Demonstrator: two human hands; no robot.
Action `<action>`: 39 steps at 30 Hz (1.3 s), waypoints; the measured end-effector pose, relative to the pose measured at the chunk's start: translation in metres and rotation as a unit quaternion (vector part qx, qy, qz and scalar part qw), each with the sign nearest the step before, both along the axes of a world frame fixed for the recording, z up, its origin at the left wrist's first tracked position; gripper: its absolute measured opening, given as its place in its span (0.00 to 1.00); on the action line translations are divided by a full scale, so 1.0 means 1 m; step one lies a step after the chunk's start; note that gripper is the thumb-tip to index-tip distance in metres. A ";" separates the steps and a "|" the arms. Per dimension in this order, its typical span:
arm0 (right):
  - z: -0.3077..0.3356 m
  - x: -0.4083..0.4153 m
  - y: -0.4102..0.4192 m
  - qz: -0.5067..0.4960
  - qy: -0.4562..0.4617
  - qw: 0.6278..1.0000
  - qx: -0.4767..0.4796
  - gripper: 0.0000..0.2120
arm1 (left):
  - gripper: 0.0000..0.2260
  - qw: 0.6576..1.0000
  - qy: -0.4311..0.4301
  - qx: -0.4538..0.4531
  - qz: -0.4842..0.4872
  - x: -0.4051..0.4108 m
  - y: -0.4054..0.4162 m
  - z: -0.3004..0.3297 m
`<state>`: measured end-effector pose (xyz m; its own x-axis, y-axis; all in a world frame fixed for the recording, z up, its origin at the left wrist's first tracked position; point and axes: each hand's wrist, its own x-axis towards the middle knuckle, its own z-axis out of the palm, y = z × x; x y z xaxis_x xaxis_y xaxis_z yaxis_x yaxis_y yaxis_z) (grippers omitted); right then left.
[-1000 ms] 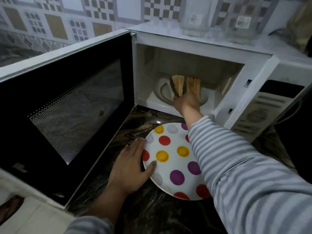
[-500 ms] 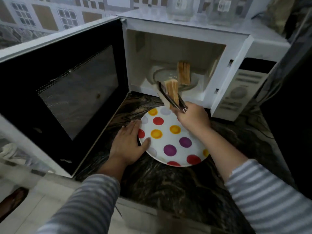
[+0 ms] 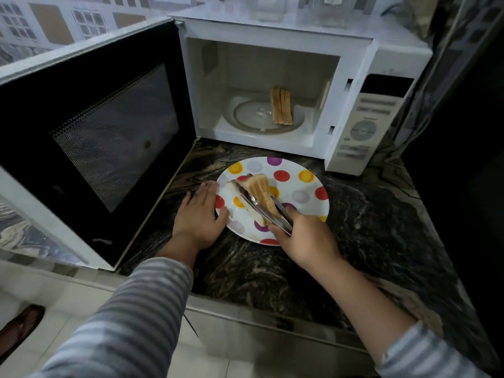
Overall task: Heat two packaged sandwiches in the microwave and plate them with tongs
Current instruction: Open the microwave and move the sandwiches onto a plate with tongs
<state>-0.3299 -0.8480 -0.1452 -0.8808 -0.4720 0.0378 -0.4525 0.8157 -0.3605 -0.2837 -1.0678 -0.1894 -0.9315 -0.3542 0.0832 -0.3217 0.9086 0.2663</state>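
A white plate with coloured dots (image 3: 300, 184) sits on the dark marble counter in front of the open microwave (image 3: 381, 64). My right hand (image 3: 305, 241) grips metal tongs (image 3: 261, 207) that clamp one toasted sandwich (image 3: 259, 190) low over the plate; whether it touches the plate I cannot tell. My left hand (image 3: 197, 216) rests flat against the plate's left rim, thumb on its edge. A second sandwich (image 3: 281, 109) stands upright on the glass turntable (image 3: 245, 115) inside the microwave.
The microwave door (image 3: 109, 132) hangs wide open to the left, walling off that side of the counter (image 3: 368, 227). Jars stand on top of the microwave. The counter's front edge runs just below my forearms, with tiled floor and a sandal (image 3: 19, 326) beneath.
My right hand has carried the tongs and sandwich out of the microwave and down over the plate. The left hand has stayed at the plate's rim.
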 end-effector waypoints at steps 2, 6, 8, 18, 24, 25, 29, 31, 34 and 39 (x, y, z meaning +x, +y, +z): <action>0.000 0.001 -0.002 -0.002 0.013 1.000 0.010 0.24 | 0.44 1.000 -0.005 -0.002 0.003 0.000 0.000 0.001; 0.006 0.001 -0.002 -0.009 -0.022 1.000 -0.004 0.28 | 0.44 1.000 -0.007 0.002 0.002 0.001 0.000 0.001; 0.015 0.000 0.000 -0.012 -0.040 0.999 -0.026 0.28 | 0.44 1.000 -0.005 0.008 0.002 0.000 0.000 0.001; 0.085 -0.073 -0.036 -0.089 -0.007 0.992 -0.088 0.31 | 0.43 1.000 0.005 0.012 0.001 0.000 -0.003 0.000; 0.088 -0.140 -0.076 -0.138 -0.027 0.984 -0.111 0.18 | 0.40 0.999 0.033 0.023 -0.003 -0.002 -0.008 -0.005; 0.087 -0.150 -0.082 -0.149 -0.030 0.982 -0.112 0.19 | 0.39 0.999 0.038 0.025 -0.002 -0.002 -0.008 -0.006; 0.075 -0.185 -0.101 -0.187 -0.053 0.971 -0.143 0.21 | 0.38 0.998 0.056 0.038 0.004 -0.002 -0.008 -0.006; 0.069 -0.197 -0.109 -0.197 -0.057 0.969 -0.141 0.22 | 0.38 0.997 0.060 0.039 0.004 -0.002 -0.007 -0.005; 0.062 -0.209 -0.118 -0.203 -0.072 0.969 -0.124 0.14 | 0.39 0.997 0.061 0.039 0.004 -0.001 -0.007 -0.003; 0.057 -0.220 -0.126 -0.223 -0.057 0.971 -0.066 0.14 | 0.38 0.997 0.063 0.042 0.006 -0.001 -0.007 -0.003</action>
<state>-0.5497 -0.9735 -0.0882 -0.9985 -0.0396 -0.0380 -0.0152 0.8647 -0.5021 -0.2849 -1.0752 -0.1922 -0.9113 -0.3753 0.1696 -0.2909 0.8781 0.3799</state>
